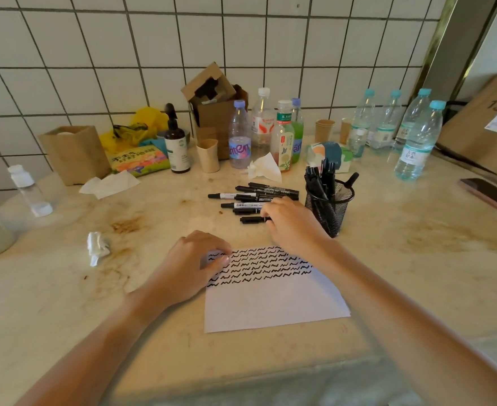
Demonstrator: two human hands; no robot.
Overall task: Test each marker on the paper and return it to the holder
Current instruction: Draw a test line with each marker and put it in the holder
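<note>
Head view: the paper (pixel 273 300) lies on the stained counter (pixel 417 259), its far half filled with black squiggles. The left hand (pixel 191 265) rests on the paper's far-left corner, fingers loosely curled and holding nothing. Just beyond the paper, the right hand (pixel 291 227) pinches the nearest marker (pixel 251 220) of a loose row. The mesh holder (pixel 329 206), with markers standing inside, stands beyond the paper's right corner.
</note>
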